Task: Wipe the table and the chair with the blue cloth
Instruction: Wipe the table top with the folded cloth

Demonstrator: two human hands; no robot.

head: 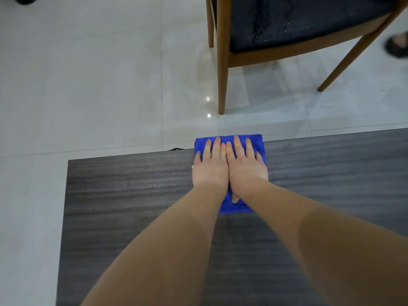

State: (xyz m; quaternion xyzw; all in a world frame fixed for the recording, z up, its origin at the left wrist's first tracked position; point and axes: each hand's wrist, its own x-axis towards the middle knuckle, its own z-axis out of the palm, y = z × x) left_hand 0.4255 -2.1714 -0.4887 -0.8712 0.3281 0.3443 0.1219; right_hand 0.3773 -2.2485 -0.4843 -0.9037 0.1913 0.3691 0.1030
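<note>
- Flat and side by side, left hand and right hand press the blue cloth, fingers straight.
- Cloth lies under both palms at the bench's far edge.
- Chair stands beyond, far right.

Soft even daylight, small glare spots on the glossy floor, forearms slightly blurred, wide-angle bending at edges

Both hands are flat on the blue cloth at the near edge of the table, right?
Not quite. In the head view the left hand and right hand press flat on the blue cloth, but at the far edge of the table, the side towards the chair.
</note>
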